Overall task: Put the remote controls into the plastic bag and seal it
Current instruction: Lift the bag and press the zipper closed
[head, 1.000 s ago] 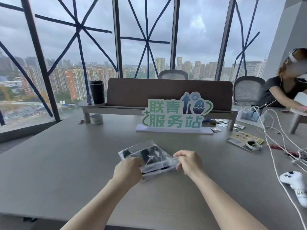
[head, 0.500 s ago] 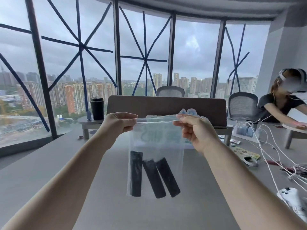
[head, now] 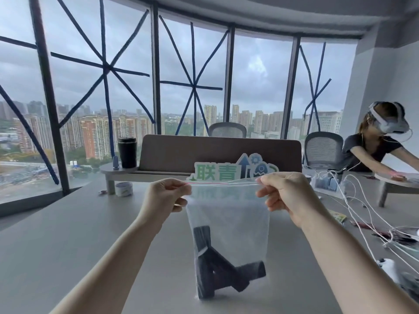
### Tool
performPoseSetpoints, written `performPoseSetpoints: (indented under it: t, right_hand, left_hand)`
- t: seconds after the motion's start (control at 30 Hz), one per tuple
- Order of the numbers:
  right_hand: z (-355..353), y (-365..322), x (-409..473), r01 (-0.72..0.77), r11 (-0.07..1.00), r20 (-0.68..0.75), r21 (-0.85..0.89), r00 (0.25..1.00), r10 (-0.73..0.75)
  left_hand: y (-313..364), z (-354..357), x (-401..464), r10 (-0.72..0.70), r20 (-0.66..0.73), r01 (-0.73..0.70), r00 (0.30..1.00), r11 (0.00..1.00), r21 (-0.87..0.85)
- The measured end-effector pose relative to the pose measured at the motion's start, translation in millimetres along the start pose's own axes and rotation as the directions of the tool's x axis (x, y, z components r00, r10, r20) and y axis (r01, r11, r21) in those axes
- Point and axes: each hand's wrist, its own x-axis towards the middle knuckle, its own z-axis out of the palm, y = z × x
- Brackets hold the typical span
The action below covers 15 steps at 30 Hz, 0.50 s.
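Note:
A clear plastic bag [head: 229, 214] hangs in the air in front of me, held up by its top strip, which stretches flat between my hands with a thin red line along it. My left hand [head: 166, 196] pinches the strip's left end. My right hand [head: 286, 193] pinches the right end. Three black remote controls [head: 217, 266] lie at the bottom of the bag, leaning across one another. The bag's bottom hangs close above the grey table [head: 79, 234].
A green-lettered sign [head: 226, 171] stands behind the bag before a brown divider [head: 220, 152]. A black cup [head: 127, 152] and a tape roll [head: 124, 189] sit back left. White cables [head: 367, 214] and a white controller [head: 388, 268] lie right. A person in a headset [head: 376, 141] leans over a table.
One second ago the bag lay on the table under both hands. I lifted it by its top edge, and since half a second ago the remotes have slid into a crossed heap.

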Motion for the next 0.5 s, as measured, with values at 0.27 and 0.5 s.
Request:
performPoseSetpoints:
  t: [0.27, 0.5]
  right_hand:
    - [18.5, -18.2, -22.8, 0.565, 0.498, 0.198, -0.658, 0.768, -0.609]
    - [40.6, -25.1, -11.9, 0.449, 0.504, 0.275, -0.738, 0.882, -0.383]
  left_hand:
    - [24.7, 40.6, -10.8, 0.024, 0.176, -0.035, 0.984, 0.998, 0.056]
    - [37.2, 45.8, -14.7, 0.109, 0.217, -0.142, 0.97, 0.98, 0.141]
